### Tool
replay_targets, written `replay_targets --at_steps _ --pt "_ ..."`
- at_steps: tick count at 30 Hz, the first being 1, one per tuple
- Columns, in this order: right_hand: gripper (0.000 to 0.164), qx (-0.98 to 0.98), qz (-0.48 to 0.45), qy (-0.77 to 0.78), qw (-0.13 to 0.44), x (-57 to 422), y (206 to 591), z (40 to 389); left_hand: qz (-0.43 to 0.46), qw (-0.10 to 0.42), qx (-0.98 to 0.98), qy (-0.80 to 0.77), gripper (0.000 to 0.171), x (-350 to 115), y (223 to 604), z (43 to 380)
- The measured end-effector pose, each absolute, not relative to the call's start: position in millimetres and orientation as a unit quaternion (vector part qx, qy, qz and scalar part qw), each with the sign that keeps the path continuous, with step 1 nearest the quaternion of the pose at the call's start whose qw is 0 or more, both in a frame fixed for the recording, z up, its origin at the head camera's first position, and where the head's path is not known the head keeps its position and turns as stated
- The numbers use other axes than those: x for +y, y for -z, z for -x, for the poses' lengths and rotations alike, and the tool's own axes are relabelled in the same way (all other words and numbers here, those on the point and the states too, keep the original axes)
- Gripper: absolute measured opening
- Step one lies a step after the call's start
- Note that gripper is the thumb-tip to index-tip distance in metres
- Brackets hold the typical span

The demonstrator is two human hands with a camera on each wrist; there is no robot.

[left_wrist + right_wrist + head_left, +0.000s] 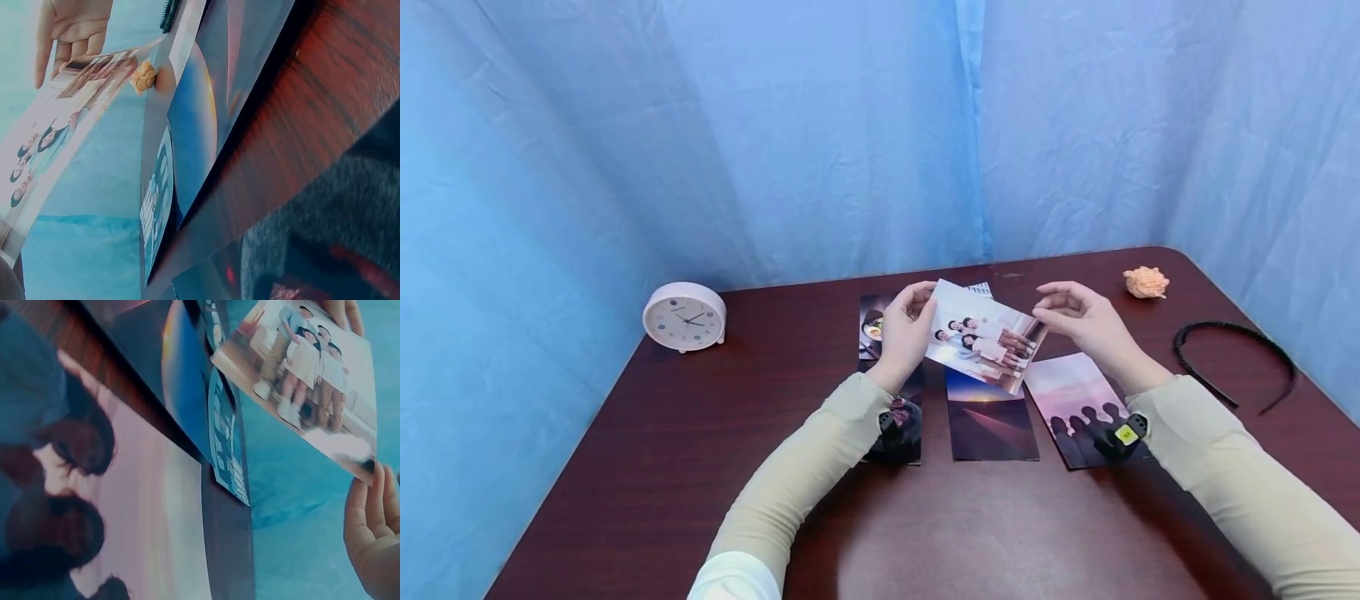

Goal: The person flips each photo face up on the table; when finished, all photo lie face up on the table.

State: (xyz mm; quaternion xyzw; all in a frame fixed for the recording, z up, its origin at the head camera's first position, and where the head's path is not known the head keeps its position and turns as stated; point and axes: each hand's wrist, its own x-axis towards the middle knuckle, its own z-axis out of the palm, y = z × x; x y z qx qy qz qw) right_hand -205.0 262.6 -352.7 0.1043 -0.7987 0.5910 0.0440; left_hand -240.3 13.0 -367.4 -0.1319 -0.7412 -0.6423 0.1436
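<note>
A family photo [981,336] is held up tilted above the table. My left hand [908,329] grips its left edge between thumb and fingers. At the opposite corner, my right hand [1086,321] pinches the photo with thumb and fingertips, its index finger raised off the print. The right wrist view shows the photo [306,375] with fingers at two of its corners. Below lie a sunset road print [992,425], a pink print with dark silhouettes [1067,387] partly hidden by my right wrist, and a dark print [910,417] behind my left wrist.
A food print [870,312] and a partly covered pale print [981,289] lie farther back. A white alarm clock [684,317] stands at the left. To the right are a peach-coloured scrunchie-like bundle [1146,282] and a black headband [1232,327]. Blue curtains [820,142] surround the table [715,475].
</note>
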Motion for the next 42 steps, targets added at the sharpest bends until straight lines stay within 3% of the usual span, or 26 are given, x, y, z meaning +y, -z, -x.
replay_targets --at_steps 6,10,21,28,32,36,39,42 --pt "0.037 -0.885 -0.113 -0.452 0.025 258.3 351.1 205.6 0.163 0.152 -0.751 0.622 0.023 11.3 367.6 241.8" --pt "0.034 -0.903 -0.116 -0.413 0.010 256.9 351.8 204.9 0.180 0.152 -0.751 0.617 0.023 10.7 363.7 242.3" --pt "0.019 -0.894 -0.139 -0.425 -0.014 255.6 356.9 203.1 0.191 0.154 -0.748 0.617 0.021 8.2 361.0 242.9" --pt "0.023 -0.875 -0.099 -0.474 0.005 259.9 361.0 204.3 0.153 0.154 -0.725 0.654 0.033 7.3 360.6 241.2" --pt "0.028 -0.846 -0.072 -0.528 0.020 262.0 362.5 204.2 0.131 0.135 -0.716 0.672 0.046 11.5 362.4 239.1" --pt "0.019 -0.808 -0.055 -0.586 0.024 261.8 365.4 204.4 0.119 0.098 -0.721 0.675 0.057 17.0 365.6 236.1" --pt "0.009 -0.782 -0.038 -0.621 0.030 261.1 367.9 204.4 0.119 0.066 -0.740 0.659 0.059 21.4 368.1 233.4" --pt "0.012 -0.755 -0.018 -0.655 0.033 259.3 369.4 204.3 0.123 0.041 -0.765 0.631 0.058 26.7 370.3 230.7"
